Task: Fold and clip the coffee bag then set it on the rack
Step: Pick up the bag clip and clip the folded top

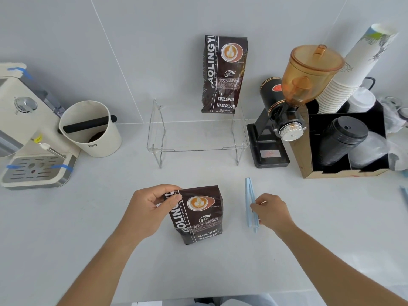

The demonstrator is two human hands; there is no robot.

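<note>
Head view: looking down on a white counter (66,228), both bare arms reaching in from the bottom edge.
Coffee bag (197,215): standing upright on the counter near the front, its top already folded down flat.
Left hand (150,208): pinching the bag's folded upper left corner, thumb in front, fingers curling over the top and closing on it.
Right hand (272,212): lying against the clip, fingertips touching its right edge; fingers are bunching together, though whether they are gripping it I cannot tell.
Clip (250,204): a long pale blue bar lying flat on the counter, just right of the bag and apart from it.
Rack (196,138): clear acrylic, sitting further back, well apart from the hands.
Second bag (224,74): standing tall on the rack's right side, leaning on the wall.
Flanks: espresso machine (28,133) and knock box (90,127) sitting left, grinder (287,107) and paper cups (353,69) right.
</note>
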